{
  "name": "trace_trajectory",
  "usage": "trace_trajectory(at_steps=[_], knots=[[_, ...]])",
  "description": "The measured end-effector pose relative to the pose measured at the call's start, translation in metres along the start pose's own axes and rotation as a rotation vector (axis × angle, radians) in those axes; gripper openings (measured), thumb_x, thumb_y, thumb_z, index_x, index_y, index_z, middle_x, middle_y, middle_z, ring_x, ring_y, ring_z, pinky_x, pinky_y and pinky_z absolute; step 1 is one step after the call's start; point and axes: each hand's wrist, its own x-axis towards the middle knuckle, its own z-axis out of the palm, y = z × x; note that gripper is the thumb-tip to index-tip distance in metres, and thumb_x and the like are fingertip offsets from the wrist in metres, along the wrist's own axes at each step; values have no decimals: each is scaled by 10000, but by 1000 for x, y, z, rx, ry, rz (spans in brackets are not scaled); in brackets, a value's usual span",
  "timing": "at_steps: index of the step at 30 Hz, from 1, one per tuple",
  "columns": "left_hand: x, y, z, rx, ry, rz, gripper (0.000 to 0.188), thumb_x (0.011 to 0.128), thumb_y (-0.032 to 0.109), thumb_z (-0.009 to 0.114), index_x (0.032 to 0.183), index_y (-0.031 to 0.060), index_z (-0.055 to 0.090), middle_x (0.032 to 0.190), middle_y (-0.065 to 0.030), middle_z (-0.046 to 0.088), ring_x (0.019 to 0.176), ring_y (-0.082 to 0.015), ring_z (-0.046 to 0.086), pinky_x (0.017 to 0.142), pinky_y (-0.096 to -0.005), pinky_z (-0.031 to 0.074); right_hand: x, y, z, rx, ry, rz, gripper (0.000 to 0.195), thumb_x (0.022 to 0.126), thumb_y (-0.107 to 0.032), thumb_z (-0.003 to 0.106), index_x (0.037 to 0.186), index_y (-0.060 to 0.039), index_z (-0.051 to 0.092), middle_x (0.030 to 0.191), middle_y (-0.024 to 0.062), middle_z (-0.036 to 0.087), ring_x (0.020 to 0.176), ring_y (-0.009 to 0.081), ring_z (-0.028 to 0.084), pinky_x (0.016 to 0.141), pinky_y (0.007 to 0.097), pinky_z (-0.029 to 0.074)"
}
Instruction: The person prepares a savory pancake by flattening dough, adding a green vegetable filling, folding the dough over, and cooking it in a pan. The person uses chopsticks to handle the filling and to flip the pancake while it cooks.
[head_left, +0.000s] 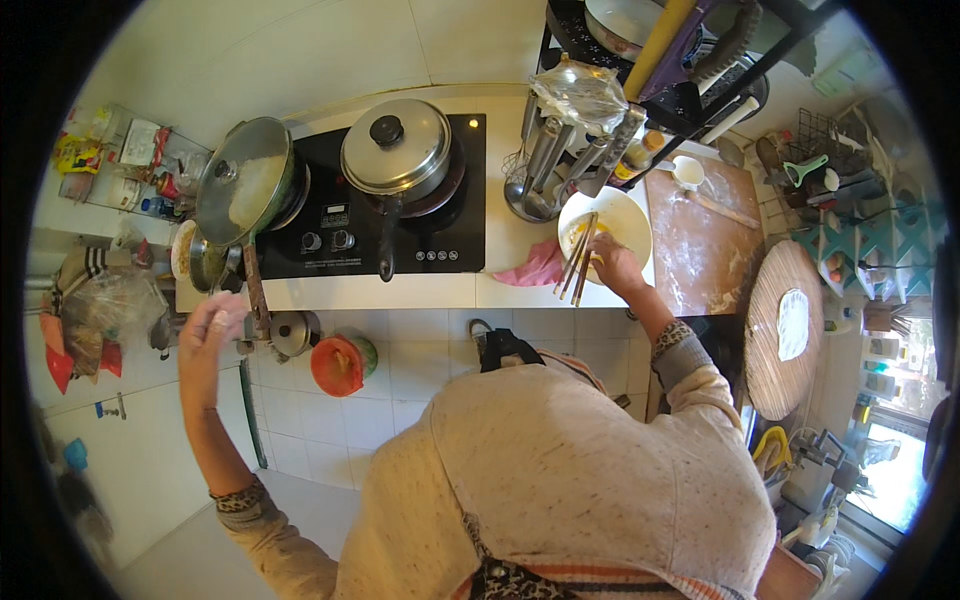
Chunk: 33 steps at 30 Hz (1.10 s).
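My right hand (618, 264) reaches over the near rim of a white bowl (636, 225), which holds a little yellowish food. Several wooden chopsticks (575, 259) rest across the bowl's left side, right at my fingertips; whether the fingers grip them is unclear. My left hand (214, 322) is raised at the left, blurred, with bent fingers and pale residue on them. It is beside the brown handle (256, 289) of a frying pan (291, 187) with a glass lid (244, 180). Something whitish shows through the lid. Whether the left fingers hold anything cannot be seen.
A lidded steel pot (397, 150) stands on the black cooktop (469, 232). Ladles and a whisk (517, 161) stand beside the bowl, near a pink cloth (534, 266). Rightward are a floury board (697, 259) with a rolling pin (721, 210) and a round woven tray (772, 367) bearing flat dough (793, 325).
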Motion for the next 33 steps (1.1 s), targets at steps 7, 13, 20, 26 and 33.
trace_trajectory(at_steps=[7, 13, 20, 26, 33], knots=[[60, -3, -60, 7, -52, -3, 391, 1012, 264, 557, 1304, 5, 550, 1274, -149, 623, 1142, -216, 622, 1013, -346, 473, 1, -20, -5, -95, -109, -4, 225, 810, 10, 596, 1007, -60, 678, 1065, 97, 659, 955, 331, 665, 784, 403, 562], [117, -12, -90, 116, -84, 3, 400, 1001, 270, 572, 1303, 9, 554, 1287, -154, 614, 1169, -234, 613, 1031, -365, 464, 1, -21, -7, -168, 9, 131, 147, 828, -28, 592, 951, -58, 667, 1001, 102, 664, 871, 308, 677, 733, 400, 559], [188, -34, -141, 49, -150, 37, 415, 998, 255, 551, 1314, -13, 545, 1277, -158, 628, 1158, -230, 625, 1016, -341, 472, 28, -46, 4, -304, -305, 72, 118, 800, -58, 635, 901, -84, 691, 980, 91, 609, 900, 304, 651, 742, 420, 547], [258, -83, -195, 90, -156, 206, 316, 966, 212, 632, 1204, 4, 620, 1049, -71, 701, 936, -153, 680, 780, -266, 520, 25, -42, 16, -301, -175, 205, 168, 784, -61, 629, 921, -105, 716, 1100, 115, 613, 940, 319, 652, 791, 421, 542], [317, -129, -183, 477, 100, 393, 409, 865, 188, 713, 1239, 41, 636, 1028, -167, 701, 933, -267, 683, 848, -356, 529, 33, -109, -19, -73, 374, 349, 295, 894, 38, 537, 1124, -40, 704, 1172, 166, 564, 918, 279, 631, 755, 345, 507]])
